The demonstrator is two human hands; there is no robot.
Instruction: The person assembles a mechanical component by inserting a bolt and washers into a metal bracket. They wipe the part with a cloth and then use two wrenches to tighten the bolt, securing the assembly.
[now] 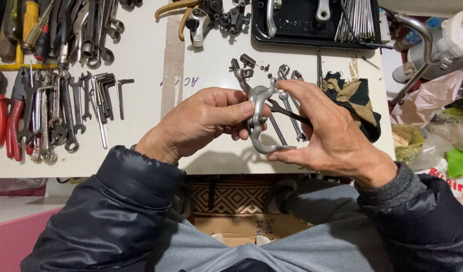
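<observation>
Both of my hands hold a silver bicycle brake caliper (pixel 258 113) above the front edge of a white workbench (pixel 141 65). My left hand (pixel 201 123) pinches its middle, the thumb pressed on the pivot. My right hand (pixel 327 131) grips it from the right, with fingers over the top arm and the thumb under the curved lower arm. The caliper stands roughly upright, one arm reaching up and left.
Spanners, hex keys (pixel 108 90) and red-handled pliers (pixel 5 126) lie at the left. Small wrenches (pixel 289 108) and a dark rag (pixel 355 98) lie behind my right hand. A black tray (pixel 317 27) with spokes sits at the back. Plastic bags (pixel 433 126) crowd the right.
</observation>
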